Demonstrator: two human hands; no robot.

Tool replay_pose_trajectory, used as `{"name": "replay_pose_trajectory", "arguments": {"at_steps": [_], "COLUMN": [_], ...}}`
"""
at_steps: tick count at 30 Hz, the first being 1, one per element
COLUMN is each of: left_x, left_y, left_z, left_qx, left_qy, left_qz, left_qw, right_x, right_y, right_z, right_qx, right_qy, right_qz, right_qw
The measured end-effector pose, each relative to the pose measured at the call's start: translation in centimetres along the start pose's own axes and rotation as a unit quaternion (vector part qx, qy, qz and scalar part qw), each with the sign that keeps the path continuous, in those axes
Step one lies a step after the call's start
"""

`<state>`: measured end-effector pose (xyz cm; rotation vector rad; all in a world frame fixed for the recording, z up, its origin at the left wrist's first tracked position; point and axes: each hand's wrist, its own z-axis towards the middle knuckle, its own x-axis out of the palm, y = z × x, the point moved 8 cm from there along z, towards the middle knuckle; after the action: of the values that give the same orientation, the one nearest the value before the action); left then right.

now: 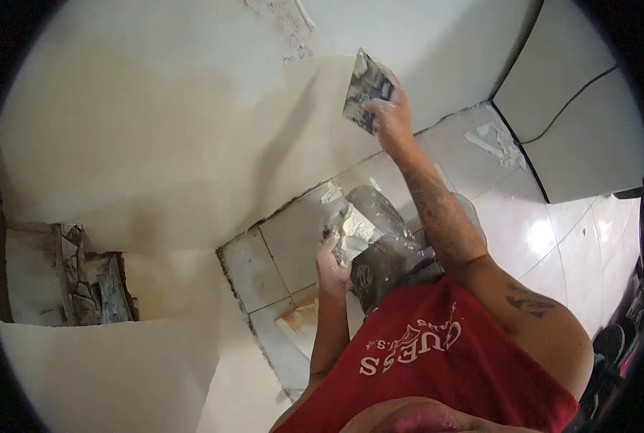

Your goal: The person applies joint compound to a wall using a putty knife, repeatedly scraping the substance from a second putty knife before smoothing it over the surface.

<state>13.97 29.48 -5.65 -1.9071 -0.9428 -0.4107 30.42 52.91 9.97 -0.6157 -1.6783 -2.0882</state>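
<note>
My right hand [392,112] is stretched forward, fingers wrapped round a broad flat plastering blade [366,88] smeared with grey and white. The blade overlaps the wall [278,137], where the surface turns from white to cream. Lower and nearer my body, my left hand [331,261] grips a plaster-loaded blade [366,216]. A thick pale lump of plaster [356,229] lies on it, above my knees. White residue coats the fingers of both hands.
Rough, bare patches show high on the wall [293,29] and in a broken recess [98,281] at left. Floor tiles [286,260] run along the wall's base. At right stands a large grey panel [581,108] with a cable, near plaster scraps [498,144].
</note>
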Motion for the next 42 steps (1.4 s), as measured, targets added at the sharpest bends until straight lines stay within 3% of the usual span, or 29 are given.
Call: {"name": "replay_pose_trajectory", "arguments": {"at_steps": [3, 4, 6, 8, 10, 11, 13, 14, 15, 16, 17, 18, 19, 21, 22, 24, 25, 28, 29, 30, 31, 34, 37, 40, 42], "left_x": [0.8, -1.2, -3.9, -3.5, -1.8, -3.4, -7.5, -9.5, -10.5, -10.4, -8.2, -5.5, -3.2, -5.5, -7.3, -8.7, -9.0, -9.6, -8.0, -5.4, -3.2, -4.7, -3.1, -2.8, -6.4], "left_y": [-0.1, -1.2, -1.0, -1.9, -3.8, -3.9, -4.4, -5.0, -4.3, -2.4, -4.5, -6.2, -6.5, -5.8, -5.1, -3.3, -1.6, -1.1, -2.3, -3.7, -4.1, -4.0, -5.0, -5.5, -4.8], "left_z": [-0.6, -0.2, 0.1, -0.9, -3.4, -4.0, -5.5, -5.5, -5.4, -5.4, -6.0, -6.8, -6.9, -5.5, -4.8, -3.7, -3.5, -3.0, -3.4, -4.3, -4.8, -4.9, -5.9, -6.4, -5.4], "left_qx": [-0.006, 0.162, 0.219, 0.27, 0.309, 0.301, 0.28, 0.246, 0.191, 0.119, 0.17, 0.207, 0.228, 0.233, 0.206, 0.129, 0.064, 0.108, 0.157, 0.2, 0.233, 0.247, 0.314, 0.286, 0.239], "left_qy": [-0.049, 0.012, -0.052, -0.095, -0.118, -0.121, -0.13, -0.176, -0.208, -0.225, -0.206, -0.169, -0.116, -0.102, -0.113, -0.162, -0.186, -0.141, -0.128, -0.108, -0.083, -0.084, -0.077, -0.081, -0.118], "left_qz": [-0.036, 0.358, 0.451, 0.577, 0.723, 0.714, 0.697, 0.481, 0.223, -0.056, 0.219, 0.476, 0.696, 0.596, 0.484, 0.155, -0.057, 0.109, 0.316, 0.509, 0.677, 0.626, 0.64, 0.669, 0.562], "left_qw": [0.998, 0.92, 0.863, 0.765, 0.606, 0.62, 0.647, 0.823, 0.933, 0.965, 0.938, 0.838, 0.671, 0.761, 0.843, 0.966, 0.979, 0.978, 0.927, 0.831, 0.693, 0.735, 0.697, 0.681, 0.783], "right_x": [-1.7, -2.2, -1.1, -0.1, 2.7, 4.4, 8.3, 9.8, 11.7, 13.5, 15.3, 17.3, 18.0, 18.8, 17.4, 12.1, 8.9, 0.9, 0.0, -0.8, -1.3, 1.1, 4.5, 10.8, 15.6], "right_y": [-0.6, -1.3, 1.0, 1.0, 0.9, 0.8, -1.7, -2.7, -3.2, -3.5, -4.2, -4.6, -5.5, -5.6, -5.2, -4.9, -3.7, -1.0, -0.6, -0.2, 0.0, -0.2, -2.1, -3.3, -3.5], "right_z": [3.2, 4.4, 5.0, 6.2, 6.8, 6.9, 6.6, 6.6, 6.0, 5.0, 3.9, 2.4, 1.1, -1.0, -1.2, -1.3, -0.5, 3.6, 5.0, 6.3, 7.1, 7.3, 8.2, 6.9, 4.8], "right_qx": [-0.184, -0.184, -0.198, -0.232, -0.223, -0.216, -0.17, -0.148, -0.152, -0.154, -0.151, -0.154, -0.137, -0.105, -0.145, -0.223, -0.228, -0.195, -0.196, -0.196, -0.196, -0.255, -0.132, -0.162, -0.148], "right_qy": [-0.064, -0.099, -0.142, -0.186, -0.232, -0.256, -0.27, -0.277, -0.243, -0.207, -0.176, -0.153, -0.099, 0.011, -0.002, -0.032, -0.087, -0.166, -0.165, -0.166, -0.167, -0.283, -0.265, -0.239, -0.155], "right_qz": [-0.159, -0.212, -0.296, -0.361, -0.454, -0.499, -0.501, -0.502, -0.492, -0.483, -0.504, -0.504, -0.485, -0.441, -0.4, -0.313, -0.335, -0.397, -0.392, -0.385, -0.378, -0.465, -0.492, -0.469, -0.461], "right_qw": [0.968, 0.955, 0.924, 0.884, 0.83, 0.8, 0.804, 0.806, 0.822, 0.837, 0.832, 0.836, 0.858, 0.891, 0.905, 0.923, 0.91, 0.881, 0.884, 0.886, 0.889, 0.799, 0.819, 0.835, 0.861]}}
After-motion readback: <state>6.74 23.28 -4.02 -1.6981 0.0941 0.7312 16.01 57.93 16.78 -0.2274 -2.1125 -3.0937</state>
